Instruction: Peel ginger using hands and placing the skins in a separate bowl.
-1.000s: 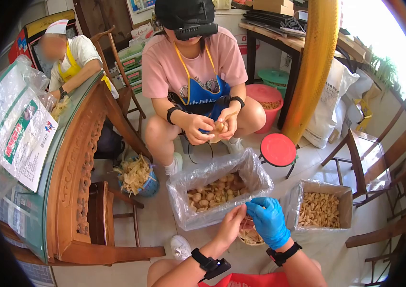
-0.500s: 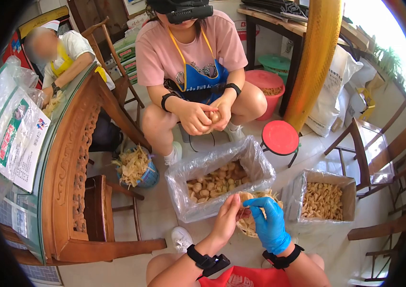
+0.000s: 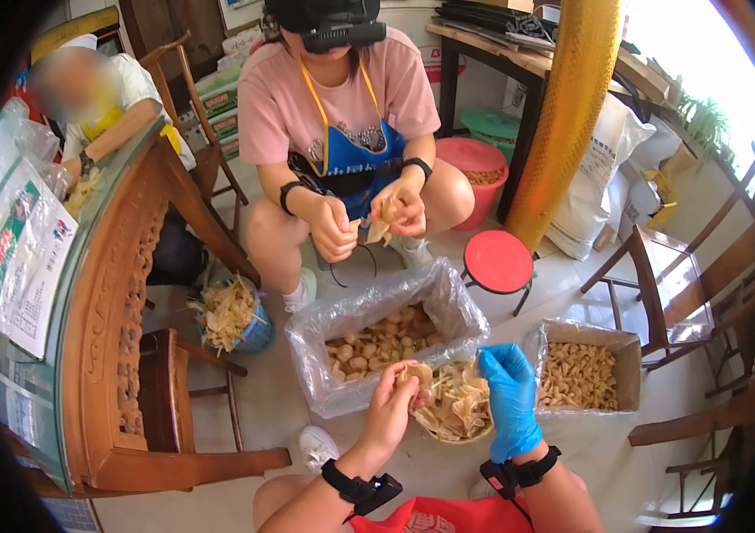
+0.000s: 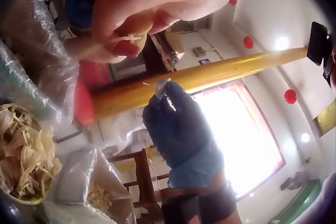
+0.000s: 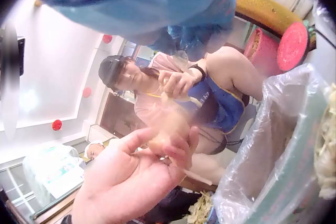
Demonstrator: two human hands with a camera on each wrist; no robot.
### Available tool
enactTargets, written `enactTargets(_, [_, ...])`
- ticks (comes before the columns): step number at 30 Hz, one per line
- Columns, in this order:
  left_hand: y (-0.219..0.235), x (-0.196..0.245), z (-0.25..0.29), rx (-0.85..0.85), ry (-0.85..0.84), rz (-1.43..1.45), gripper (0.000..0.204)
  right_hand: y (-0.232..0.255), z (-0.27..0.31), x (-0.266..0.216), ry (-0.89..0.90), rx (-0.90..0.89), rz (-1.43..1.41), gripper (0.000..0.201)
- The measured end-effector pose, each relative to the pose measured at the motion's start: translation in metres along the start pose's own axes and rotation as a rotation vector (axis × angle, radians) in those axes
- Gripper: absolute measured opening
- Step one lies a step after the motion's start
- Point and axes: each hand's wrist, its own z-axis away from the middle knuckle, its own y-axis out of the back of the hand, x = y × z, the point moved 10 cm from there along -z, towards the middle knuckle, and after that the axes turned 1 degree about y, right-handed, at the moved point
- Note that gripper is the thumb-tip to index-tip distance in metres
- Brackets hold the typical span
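My bare left hand (image 3: 392,401) holds a partly peeled garlic bulb (image 3: 419,374) between thumb and fingers, above the peel basket. In the left wrist view a thin pale strip sticks out beside the bulb (image 4: 137,26). Apart from it, on the right, my blue-gloved right hand (image 3: 512,401) pinches a thin whitish flake of garlic skin (image 4: 158,86) at its fingertips. Beneath and between both hands stands the round basket (image 3: 448,437), heaped with papery garlic skins (image 3: 459,404). Beyond the left hand, a plastic-lined bin (image 3: 328,320) contains whole garlic bulbs (image 3: 368,348).
A second lined bin (image 3: 633,373) of loose cloves (image 3: 580,375) stands at right. Behind it are a red stool (image 3: 498,261) and a wooden chair (image 3: 675,284). Opposite, a person (image 3: 342,133) peels garlic. A carved table (image 3: 97,355) and a blue basket of skins (image 3: 257,329) are at left.
My hands have drawn apart: the left keeps the bulb, the right has pulled off to the right with a flake of skin. The peel basket shows more fully. The person opposite has separated their hands.
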Motion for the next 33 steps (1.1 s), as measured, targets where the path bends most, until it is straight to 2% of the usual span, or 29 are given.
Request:
enactTargets(3, [-0.002,-0.009,0.003,-0.052,0.036,0.052,0.027,0.011,-0.003,-0.004,0.007,0.029,0.024,0.004])
enactTargets(11, [-0.011,-0.004,0.0,-0.116,-0.043,-0.078,0.023,0.036,-0.021,-0.003,-0.016,0.054,0.083,0.005])
enactTargets(15, [-0.007,0.004,-0.001,-0.089,-0.117,-0.114,0.026,0.045,-0.022,-0.008,0.072,0.003,0.361,0.011])
enactTargets(17, [-0.008,0.006,0.0,-0.072,-0.082,-0.172,0.028,0.049,-0.019,-0.011,0.08,0.005,0.481,0.014])
enactTargets(19, [-0.014,0.008,0.0,-0.11,-0.099,-0.186,0.031,0.034,-0.019,-0.002,0.127,-0.181,0.909,0.015])
enactTargets(21, [-0.017,0.007,0.0,-0.108,-0.079,-0.169,0.031,0.032,-0.016,0.007,0.062,-0.232,0.891,0.017])
enactTargets(23, [-0.019,0.006,-0.001,-0.104,-0.06,-0.157,0.032,0.025,-0.016,0.012,0.081,-0.253,1.051,0.021])
enactTargets(28, [-0.019,0.001,-0.004,-0.122,-0.077,-0.151,0.031,0.011,-0.017,0.011,0.048,-0.262,1.085,0.024])
enactTargets(30, [-0.018,0.001,-0.003,-0.119,-0.057,-0.147,0.031,0.005,-0.011,-0.01,0.226,-0.184,1.094,0.025])
enactTargets(31, [-0.015,0.004,-0.003,-0.112,-0.065,-0.155,0.031,-0.001,-0.011,-0.011,0.233,-0.188,1.083,0.025])
enactTargets(33, [-0.016,0.001,-0.003,-0.113,-0.053,-0.137,0.031,-0.009,-0.008,-0.011,0.199,-0.236,0.857,0.026])
